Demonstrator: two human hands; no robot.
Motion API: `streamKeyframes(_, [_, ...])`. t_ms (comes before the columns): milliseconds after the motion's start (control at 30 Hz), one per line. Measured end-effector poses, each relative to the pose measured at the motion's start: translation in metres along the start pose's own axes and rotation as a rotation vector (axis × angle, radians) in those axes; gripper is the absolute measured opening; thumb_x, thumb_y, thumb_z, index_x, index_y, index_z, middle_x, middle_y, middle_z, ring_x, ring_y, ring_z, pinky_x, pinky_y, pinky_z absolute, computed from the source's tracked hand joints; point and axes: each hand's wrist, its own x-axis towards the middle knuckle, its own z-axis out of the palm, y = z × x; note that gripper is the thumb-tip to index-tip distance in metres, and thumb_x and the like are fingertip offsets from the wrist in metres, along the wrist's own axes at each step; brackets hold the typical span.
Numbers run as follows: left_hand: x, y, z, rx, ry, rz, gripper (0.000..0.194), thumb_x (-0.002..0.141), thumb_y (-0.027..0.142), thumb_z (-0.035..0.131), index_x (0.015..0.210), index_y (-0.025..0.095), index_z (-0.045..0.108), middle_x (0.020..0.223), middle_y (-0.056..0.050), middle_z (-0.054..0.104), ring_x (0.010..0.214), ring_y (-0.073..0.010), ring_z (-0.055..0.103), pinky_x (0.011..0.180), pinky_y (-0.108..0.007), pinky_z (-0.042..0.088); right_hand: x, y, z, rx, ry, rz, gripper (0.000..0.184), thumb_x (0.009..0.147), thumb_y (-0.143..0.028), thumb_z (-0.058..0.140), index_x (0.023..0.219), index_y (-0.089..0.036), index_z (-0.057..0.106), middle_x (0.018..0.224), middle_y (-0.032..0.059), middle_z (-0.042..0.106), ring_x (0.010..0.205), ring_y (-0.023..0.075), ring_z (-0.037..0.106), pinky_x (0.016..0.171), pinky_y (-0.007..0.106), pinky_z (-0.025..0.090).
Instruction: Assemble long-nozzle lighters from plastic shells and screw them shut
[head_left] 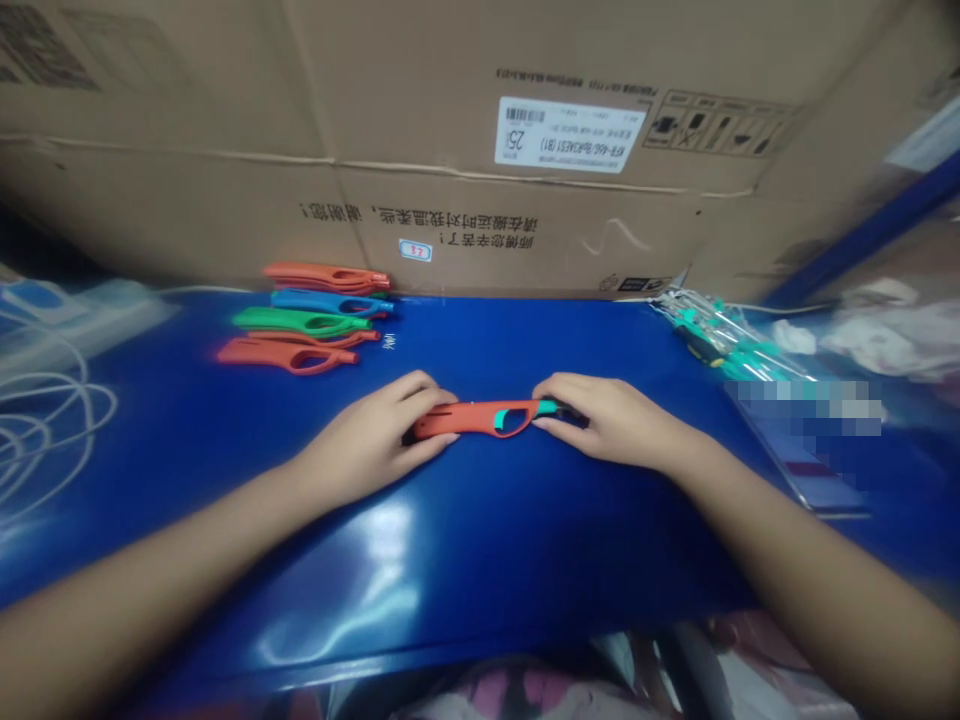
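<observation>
An orange lighter casing lies level just above or on the blue table, its long axis running left to right. Teal shows inside its oval trigger opening and at its right end. My left hand is closed round the broad left end, thumb below and fingers above. At the narrow end, my right hand pinches a teal and dark part; its fingers hide the tip. I cannot tell whether that part is joined to the casing. Left of centre lie stacked casings: orange, green and blue.
A large cardboard box stands along the back of the blue table. To the right are a bundle of metal rods with teal parts and a flat, partly blurred object. A coiled white cable lies at left.
</observation>
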Motion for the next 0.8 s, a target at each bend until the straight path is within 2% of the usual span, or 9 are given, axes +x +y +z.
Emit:
streamKeyframes(133, [0.001, -0.003, 0.003, -0.034, 0.056, 0.064, 0.036, 0.100, 0.041, 0.056, 0.126, 0.018, 0.064, 0.114, -0.008, 0.061, 0.095, -0.0189, 0.064, 0.084, -0.031, 0.052, 0.002, 0.008, -0.008, -0.012, -0.008, -0.086, 0.020, 0.095, -0.038, 0.063, 0.106, -0.021, 0.064, 0.101, 0.0060, 0.068, 0.092, 0.0209, 0.061, 0.081, 0.034, 0.043])
streamKeyframes(200, [0.001, -0.004, 0.003, -0.049, 0.080, 0.080, 0.036, 0.099, 0.040, 0.057, 0.126, 0.016, 0.064, 0.112, -0.008, 0.061, 0.095, -0.0186, 0.063, 0.085, -0.031, 0.053, 0.002, 0.018, -0.016, -0.040, 0.024, -0.066, 0.024, 0.095, -0.043, 0.063, 0.105, -0.021, 0.066, 0.106, 0.0067, 0.069, 0.098, 0.0220, 0.062, 0.088, 0.036, 0.044])
streamKeyframes(267, [0.001, -0.004, 0.003, -0.051, 0.099, 0.076, 0.035, 0.098, 0.039, 0.059, 0.125, 0.015, 0.065, 0.111, -0.008, 0.061, 0.092, -0.0177, 0.063, 0.084, -0.031, 0.054, -0.001, 0.033, -0.027, -0.185, 0.110, 0.099, 0.024, 0.095, -0.043, 0.061, 0.106, -0.022, 0.068, 0.111, 0.0077, 0.069, 0.108, 0.0252, 0.061, 0.095, 0.039, 0.043])
streamKeyframes(333, [0.001, -0.002, 0.002, -0.053, 0.108, 0.066, 0.034, 0.098, 0.036, 0.059, 0.123, 0.015, 0.066, 0.110, -0.008, 0.062, 0.089, -0.0170, 0.063, 0.084, -0.030, 0.054, -0.007, 0.052, -0.039, -0.356, 0.185, 0.427, 0.023, 0.095, -0.034, 0.060, 0.113, -0.023, 0.068, 0.122, 0.0081, 0.067, 0.119, 0.0271, 0.057, 0.103, 0.040, 0.041])
streamKeyframes(367, [0.000, -0.002, 0.002, -0.056, 0.110, 0.063, 0.033, 0.097, 0.035, 0.060, 0.122, 0.014, 0.066, 0.109, -0.008, 0.062, 0.088, -0.0168, 0.063, 0.084, -0.030, 0.055, -0.011, 0.062, -0.045, -0.387, 0.210, 0.520, 0.023, 0.094, -0.028, 0.058, 0.113, -0.021, 0.069, 0.124, 0.0109, 0.065, 0.122, 0.0298, 0.055, 0.105, 0.042, 0.040])
streamKeyframes(500, [-0.002, 0.003, 0.001, -0.084, 0.103, 0.060, 0.034, 0.094, 0.027, 0.059, 0.124, 0.013, 0.065, 0.110, -0.009, 0.063, 0.085, -0.0161, 0.064, 0.082, -0.030, 0.056, -0.029, 0.102, -0.059, -0.430, 0.280, 0.840, 0.025, 0.088, -0.021, 0.060, 0.108, -0.010, 0.070, 0.117, 0.0264, 0.062, 0.117, 0.0431, 0.057, 0.094, 0.052, 0.045])
streamKeyframes(600, [-0.004, 0.006, 0.000, -0.097, 0.096, 0.060, 0.037, 0.091, 0.023, 0.059, 0.126, 0.013, 0.064, 0.114, -0.010, 0.064, 0.085, -0.0161, 0.064, 0.080, -0.030, 0.056, -0.037, 0.123, -0.057, -0.397, 0.284, 1.057, 0.030, 0.074, -0.022, 0.075, 0.099, -0.008, 0.068, 0.103, 0.0272, 0.064, 0.103, 0.0460, 0.062, 0.079, 0.052, 0.049])
streamKeyframes(700, [-0.005, 0.008, -0.001, -0.108, 0.104, 0.055, 0.037, 0.090, 0.022, 0.059, 0.126, 0.013, 0.064, 0.113, -0.009, 0.064, 0.083, -0.0157, 0.064, 0.078, -0.029, 0.057, -0.040, 0.134, -0.052, -0.328, 0.293, 1.110, 0.020, 0.070, -0.017, 0.075, 0.087, -0.014, 0.064, 0.092, 0.0212, 0.065, 0.092, 0.0409, 0.065, 0.071, 0.047, 0.049])
streamKeyframes(800, [-0.005, 0.008, -0.002, -0.119, 0.108, 0.049, 0.037, 0.091, 0.024, 0.060, 0.126, 0.014, 0.064, 0.112, -0.008, 0.064, 0.082, -0.0153, 0.063, 0.078, -0.029, 0.056, -0.041, 0.136, -0.052, -0.258, 0.360, 1.034, 0.014, 0.069, -0.013, 0.071, 0.069, -0.017, 0.057, 0.078, 0.0197, 0.062, 0.084, 0.0401, 0.066, 0.067, 0.045, 0.045])
